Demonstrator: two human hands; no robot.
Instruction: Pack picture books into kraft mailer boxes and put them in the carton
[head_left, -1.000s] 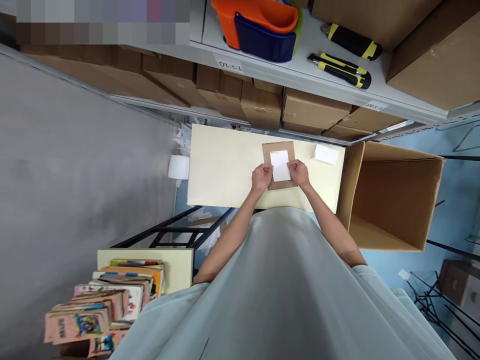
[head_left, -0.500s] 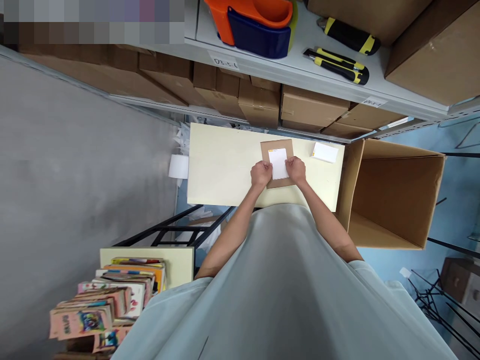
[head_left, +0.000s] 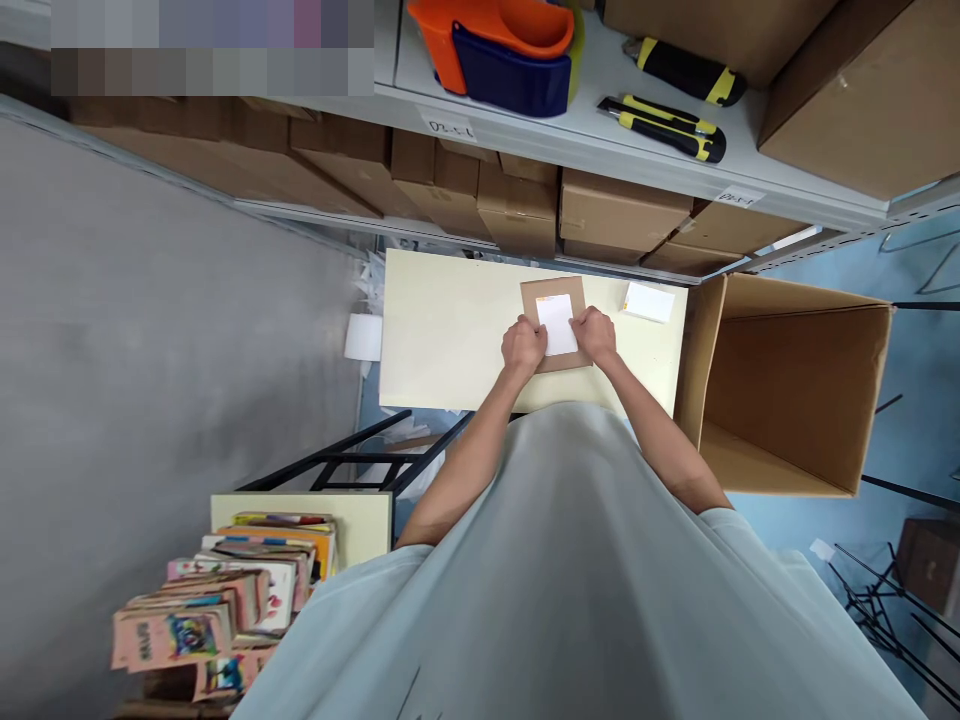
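A flat brown cardboard packet [head_left: 553,286] lies on the pale table, with a white label [head_left: 556,322] on its upper face. My left hand [head_left: 523,345] is curled closed at the label's left edge, over the packet's left side. Opposite it, my right hand [head_left: 595,335] is closed as well, its thumb and fingers at the label's right edge. How firmly the label sits on the packet I cannot tell. To the right of my right hand rests a small white stack of labels or a white box [head_left: 649,302].
A large open cardboard box [head_left: 795,400] stands against the right end of the table [head_left: 450,330]. Above the far edge runs a shelf with brown boxes, an orange-and-blue tape dispenser [head_left: 514,60] and two utility knives [head_left: 664,128]. Piled books [head_left: 247,590] are at lower left.
Both hands stay at the label's edges; the right hand has shifted very slightly to the right. The whole view has moved a little. Packet and label look otherwise the same.
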